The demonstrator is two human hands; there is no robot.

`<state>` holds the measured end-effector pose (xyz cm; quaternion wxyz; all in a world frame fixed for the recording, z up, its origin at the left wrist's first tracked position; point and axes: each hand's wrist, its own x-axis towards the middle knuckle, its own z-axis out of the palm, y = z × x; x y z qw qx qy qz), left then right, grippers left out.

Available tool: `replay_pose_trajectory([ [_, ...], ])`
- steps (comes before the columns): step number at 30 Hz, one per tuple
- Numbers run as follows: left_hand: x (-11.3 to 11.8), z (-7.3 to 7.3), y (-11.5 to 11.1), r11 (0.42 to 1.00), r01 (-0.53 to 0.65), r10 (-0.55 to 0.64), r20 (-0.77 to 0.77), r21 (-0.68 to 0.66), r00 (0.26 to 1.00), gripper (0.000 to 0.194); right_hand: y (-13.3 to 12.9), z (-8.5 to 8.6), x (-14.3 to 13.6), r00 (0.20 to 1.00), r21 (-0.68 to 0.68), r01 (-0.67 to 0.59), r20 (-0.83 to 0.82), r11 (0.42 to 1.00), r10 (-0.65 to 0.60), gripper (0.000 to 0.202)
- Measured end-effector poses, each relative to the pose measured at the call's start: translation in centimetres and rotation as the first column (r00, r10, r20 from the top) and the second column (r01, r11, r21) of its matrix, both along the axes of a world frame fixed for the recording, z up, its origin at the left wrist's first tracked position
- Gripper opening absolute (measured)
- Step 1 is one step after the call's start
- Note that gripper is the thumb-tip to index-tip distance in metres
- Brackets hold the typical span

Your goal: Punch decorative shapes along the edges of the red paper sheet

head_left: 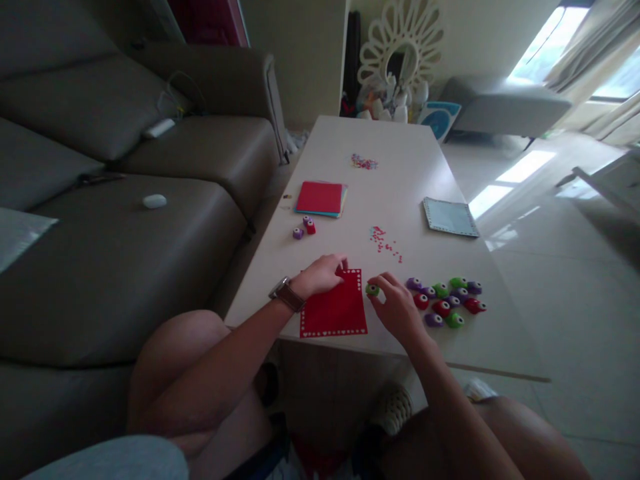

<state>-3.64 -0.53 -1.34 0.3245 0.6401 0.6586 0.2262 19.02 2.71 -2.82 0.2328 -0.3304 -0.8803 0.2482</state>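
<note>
A sheet of red paper (334, 310) lies at the table's near edge, with small heart-shaped and round cut-outs along its borders. My left hand (324, 275) rests across its upper left part, fingers apart near the top edge, hiding that corner. In my right hand (397, 308), just right of the sheet, a small green craft punch (372, 290) is gripped between thumb and fingers. Several more craft punches (443, 308) in green, purple and red stand grouped to the right of that hand.
Tiny paper cut-outs (383, 241) are scattered beyond the sheet, with another pile (364, 162) farther back. A stack of coloured paper (321, 198) and three punches (306, 228) are at left. Pale blue sheets (451, 217) lie near the right edge. A sofa (190, 200) flanks the table (395, 140).
</note>
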Motion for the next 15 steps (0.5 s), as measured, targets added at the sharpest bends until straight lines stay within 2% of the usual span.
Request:
replay_pose_trajectory([
  [7,0.08,-0.03,0.10,1.000,0.002,-0.001,0.067,-0.010,0.998,0.025,0.16,-0.36,-0.03,1.000,-0.017,-0.012,-0.022,1.000,0.011,0.023],
  [15,0.30,0.19,0.04,1.000,-0.002,0.002,0.070,-0.012,0.998,0.029,0.17,-0.43,0.03,0.998,-0.049,-0.040,-0.053,0.998,0.037,0.021],
])
